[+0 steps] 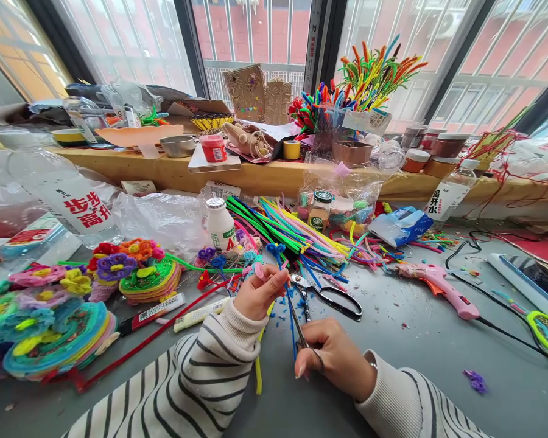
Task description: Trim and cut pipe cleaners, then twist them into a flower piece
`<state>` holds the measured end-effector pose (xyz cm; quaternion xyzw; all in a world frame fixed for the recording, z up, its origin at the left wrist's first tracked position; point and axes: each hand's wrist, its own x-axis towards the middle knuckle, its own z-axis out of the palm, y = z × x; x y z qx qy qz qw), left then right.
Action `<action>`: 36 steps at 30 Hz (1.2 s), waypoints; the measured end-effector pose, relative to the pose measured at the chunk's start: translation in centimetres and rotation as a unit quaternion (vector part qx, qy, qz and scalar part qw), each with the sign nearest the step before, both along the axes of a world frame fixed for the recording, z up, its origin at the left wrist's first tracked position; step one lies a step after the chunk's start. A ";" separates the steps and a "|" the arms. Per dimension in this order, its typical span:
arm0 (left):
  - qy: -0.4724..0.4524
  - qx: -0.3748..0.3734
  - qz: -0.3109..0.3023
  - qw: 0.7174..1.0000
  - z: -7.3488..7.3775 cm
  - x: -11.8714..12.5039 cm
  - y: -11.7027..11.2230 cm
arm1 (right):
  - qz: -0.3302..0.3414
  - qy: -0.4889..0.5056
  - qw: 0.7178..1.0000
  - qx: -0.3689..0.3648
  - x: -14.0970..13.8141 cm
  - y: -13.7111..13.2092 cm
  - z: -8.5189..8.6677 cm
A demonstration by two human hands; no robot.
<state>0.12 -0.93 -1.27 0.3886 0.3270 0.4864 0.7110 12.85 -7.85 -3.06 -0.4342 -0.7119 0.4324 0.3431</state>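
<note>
Blue chenille stem [293, 331] hangs upright over the near-centre table [379, 389], blue loops [275, 249] at its top. Left hand [258, 293] pinches it just below the loops, thumb and fingertips together. Right hand [337, 354] is clamped on small scissors [298, 321], blades alongside the stem; can't tell if they touch it. Looks like trimming: hold stem taut, snip square, tips clear of left fingers. Blue clippings [281, 315] lie just beyond. Black-handled shears [349, 302] sit near; slide them clear. Pink glue gun [442, 286] well right.
</note>
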 end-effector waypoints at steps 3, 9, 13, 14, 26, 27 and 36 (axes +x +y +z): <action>-0.005 -0.005 -0.006 1.000 0.0 -0.2 0.1 | -0.009 0.002 1.000 0.004 0.0 0.0 -0.1; -0.044 -0.019 0.020 0.999 -0.3 -0.4 0.4 | 0.000 0.027 0.999 -0.024 0.2 -0.1 0.0; -0.052 -0.024 0.025 0.998 -0.2 -0.3 0.3 | 0.039 0.026 0.999 -0.022 0.5 -0.2 0.4; -0.048 -0.021 0.017 0.999 -0.1 -0.3 0.2 | 0.052 0.022 0.998 -0.021 0.6 -0.2 0.5; 0.002 -0.003 -0.021 1.000 0.2 0.2 -0.2 | 0.125 -0.006 0.992 -0.023 0.8 -0.1 -0.1; 0.004 -0.002 -0.020 1.000 0.2 0.2 -0.2 | 0.118 -0.003 0.993 -0.025 0.8 -0.1 -0.1; -0.001 -0.035 0.014 0.999 0.1 0.1 -0.1 | -0.006 -0.018 1.000 -0.004 0.3 -0.1 -0.1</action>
